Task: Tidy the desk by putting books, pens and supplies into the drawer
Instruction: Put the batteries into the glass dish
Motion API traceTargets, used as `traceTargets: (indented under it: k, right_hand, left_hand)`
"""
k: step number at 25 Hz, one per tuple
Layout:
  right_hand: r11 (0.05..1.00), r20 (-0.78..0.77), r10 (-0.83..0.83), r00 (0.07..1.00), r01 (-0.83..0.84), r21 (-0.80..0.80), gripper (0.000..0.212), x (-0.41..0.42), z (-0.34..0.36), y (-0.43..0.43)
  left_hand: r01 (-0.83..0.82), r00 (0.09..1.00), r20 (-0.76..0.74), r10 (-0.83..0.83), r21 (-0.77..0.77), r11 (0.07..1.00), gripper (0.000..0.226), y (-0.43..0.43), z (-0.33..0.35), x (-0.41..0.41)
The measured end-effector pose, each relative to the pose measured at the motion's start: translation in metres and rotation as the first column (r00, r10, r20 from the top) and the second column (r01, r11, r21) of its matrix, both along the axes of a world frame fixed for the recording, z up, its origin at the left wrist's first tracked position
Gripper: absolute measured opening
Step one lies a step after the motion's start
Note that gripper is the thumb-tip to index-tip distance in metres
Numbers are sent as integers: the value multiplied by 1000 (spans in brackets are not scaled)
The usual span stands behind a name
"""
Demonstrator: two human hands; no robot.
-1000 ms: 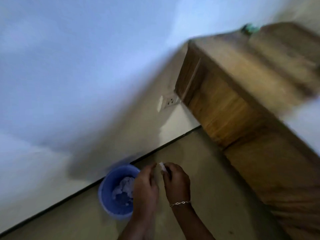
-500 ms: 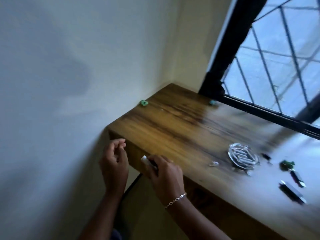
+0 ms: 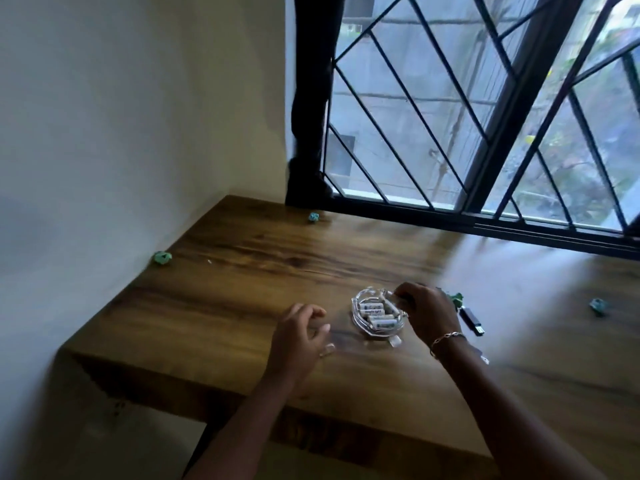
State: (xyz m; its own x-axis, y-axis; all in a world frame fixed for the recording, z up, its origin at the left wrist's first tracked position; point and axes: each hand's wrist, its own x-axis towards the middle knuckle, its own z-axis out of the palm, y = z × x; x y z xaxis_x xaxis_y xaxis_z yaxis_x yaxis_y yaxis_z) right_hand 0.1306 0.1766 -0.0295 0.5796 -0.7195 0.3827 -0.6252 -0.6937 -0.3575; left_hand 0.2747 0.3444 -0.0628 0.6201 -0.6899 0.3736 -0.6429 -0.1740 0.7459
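Now our right hand (image 3: 427,315) grips the glass dish (image 3: 354,308), left hand (image 3: 299,336) loosely curled, empty; we should lift level, keeping batteries (image 3: 375,315) inside

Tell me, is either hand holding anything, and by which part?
The right hand curls its fingers at the far right rim of the dish; whether that is a real grip cannot be told. The left hand hovers over the desk, holding nothing.
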Motion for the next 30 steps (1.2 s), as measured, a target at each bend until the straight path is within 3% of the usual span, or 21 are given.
traceTargets:
  k: [5, 11, 18, 23, 26, 30]
  right_hand:
    - [955, -162, 291, 943, -298, -19, 10, 25, -20, -57]
    - [837, -199, 519, 831, -541, -79, 11, 50, -41, -87]
    - [816, -85, 556, 827, -562, -133, 11, 43, -49, -83]
    - [900, -63, 435, 898, -435, 23, 20, 34, -48, -77]
    - [912, -63, 405, 912, -408, -42, 31, 25, -48, -69]
    - [970, -4, 229, 973, -228, -87, 26, 17, -46, -37]
  left_hand:
    - [64, 995, 67, -78, 189, 980, 30, -45, -13, 10]
    - [-6, 1000, 30, -1, 227, 974, 25, -72, -16, 26]
    - [-40, 999, 19, 37, 227, 973, 22, -89, -20, 19]
    - [-27, 999, 37, 19, 228, 973, 22, -88, -19, 13]
    - [-40, 997, 67, 27, 206, 978, 22, -82, -18, 19]
    - [-58, 988, 152, 35, 147, 987, 24, -63, -19, 29]
